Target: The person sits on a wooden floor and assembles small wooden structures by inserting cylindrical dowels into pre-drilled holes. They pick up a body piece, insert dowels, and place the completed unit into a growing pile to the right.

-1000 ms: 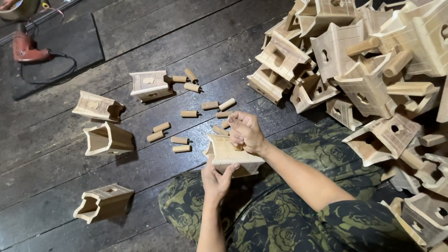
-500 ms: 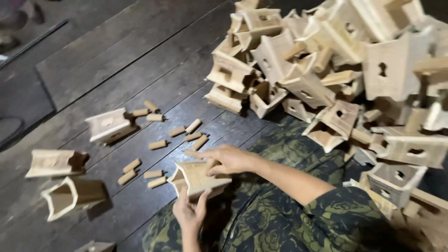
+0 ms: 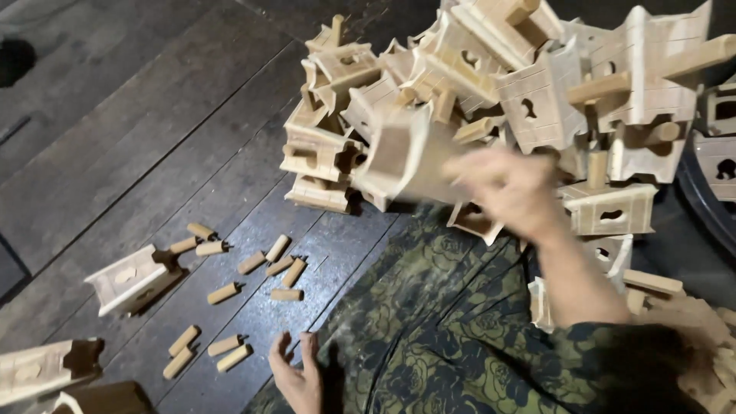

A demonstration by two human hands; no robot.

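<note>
Loose wooden pegs (image 3: 230,291) lie by your open, empty left hand (image 3: 297,377) as your blurred right hand (image 3: 507,190) grips a wooden housing (image 3: 402,157) against the heaped pile (image 3: 537,100), where a careless knock could topple it.

A: What is underfoot?

B: A floor (image 3: 153,115) of dark, worn planks running on a slant from lower left to upper right, with seams plain between the boards.

A: Any shine on it?

B: Yes, a dull sheen near the middle, where the boards look greyer and scuffed. The far left corner falls into shadow.

A: Walls, windows, furniture?

B: None in view; the camera looks straight down. At the left edge lies a dark flat mat (image 3: 9,264), only its corner showing.

A: And the light?

B: Soft and even, from above, with short shadows on the planks.
</note>
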